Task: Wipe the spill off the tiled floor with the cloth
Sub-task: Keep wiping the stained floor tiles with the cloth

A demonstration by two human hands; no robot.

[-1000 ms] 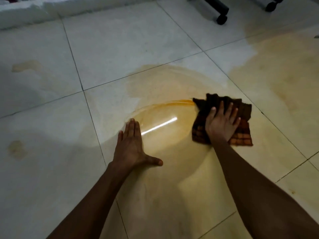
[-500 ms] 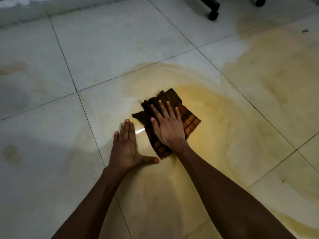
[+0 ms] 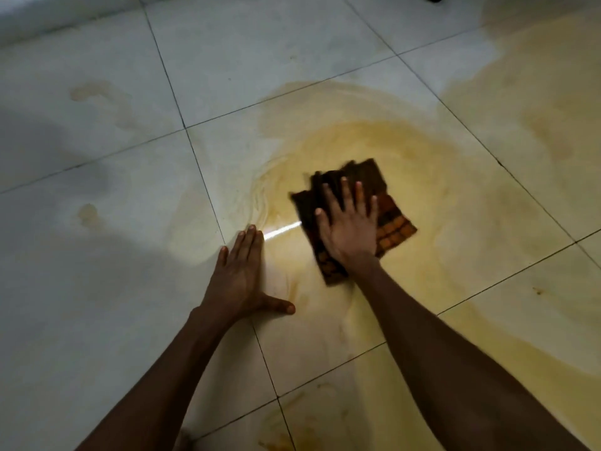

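The right hand (image 3: 348,227) is lying flat with fingers spread, pressing the checked cloth (image 3: 387,219) onto the tiled floor (image 3: 97,320) in the middle of the yellowish spill (image 3: 357,141). The left hand (image 3: 242,276) is resting open on the tile just to the left, palm down with its thumb out, bracing. Most of the job looks undone: wet film is spreading far right, near right, and around the cloth.
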